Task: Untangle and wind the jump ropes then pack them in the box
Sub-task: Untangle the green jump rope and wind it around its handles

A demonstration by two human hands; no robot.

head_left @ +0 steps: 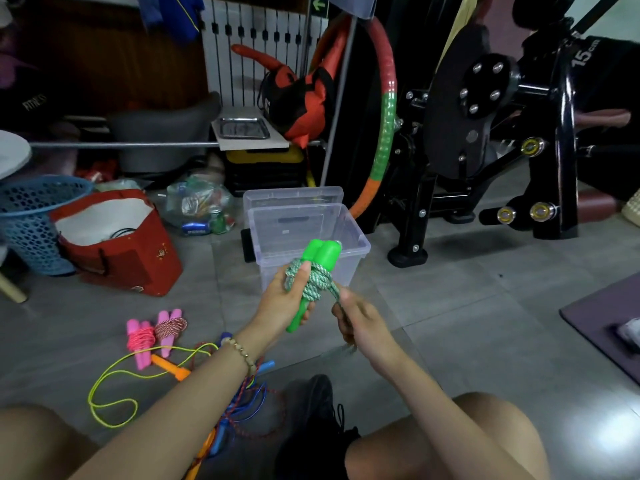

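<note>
Now, step in hand: winding the green rope [313, 283] round its paired green handles [313, 271], judged nearly done.
Left hand [284, 303]: clenched round the lower handles, thumb pressing the coils.
Right hand [360, 323]: pinching the rope's free tail, just right of the bundle; blurred.
Long axis: handles tilt from near-left up to far-right, tops over the near rim of the clear box [360, 242].
Key relation: box lies directly beyond the bundle; left hand is nearer.
Waiting: two wound pink ropes [156, 332] and a loose tangle [242, 403], near left on the floor.
</note>
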